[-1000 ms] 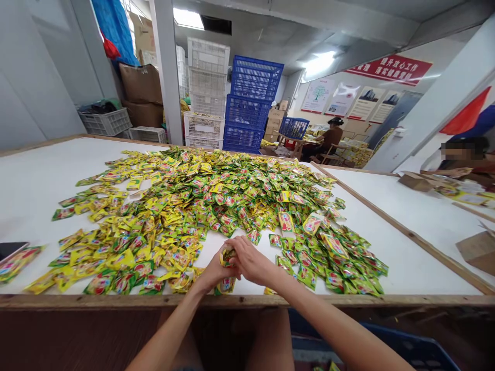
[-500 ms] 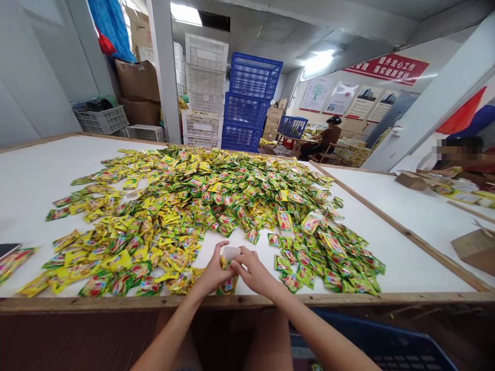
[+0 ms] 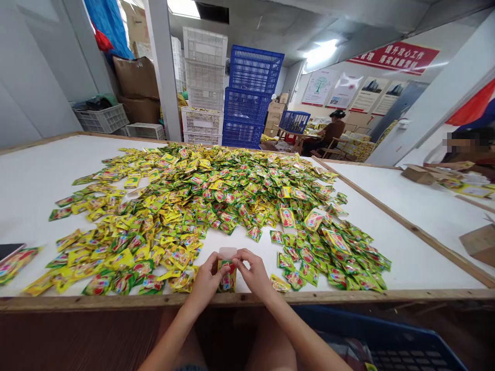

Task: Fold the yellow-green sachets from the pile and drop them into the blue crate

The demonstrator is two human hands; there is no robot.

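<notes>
Both hands work at the near edge of a white table [image 3: 240, 238]. Between them stands a small yellow, green and red printed packet [image 3: 229, 281] with a pale flap [image 3: 228, 252] at its top. My left hand [image 3: 207, 278] grips its left side, the thumb lying across the printed front. At its upper right corner, my right hand [image 3: 252, 270] pinches with thumb and forefinger. A large heap of small yellow and green sachets [image 3: 216, 190] spreads behind and to both sides. One yellow sachet [image 3: 279, 283] lies just right of my right hand.
Wooden strips [image 3: 348, 298] edge the table, and another divider [image 3: 402, 221] runs along the right. A dark flat device [image 3: 11, 251] lies far left. Below the table at right is a blue basket [image 3: 386, 335]. Blue crates [image 3: 247, 103] stack behind; a person [image 3: 333, 133] sits farther back.
Both hands have come slightly lower and a little apart, and the packet's printed front now shows between them. A yellow sachet now lies right of my right hand.
</notes>
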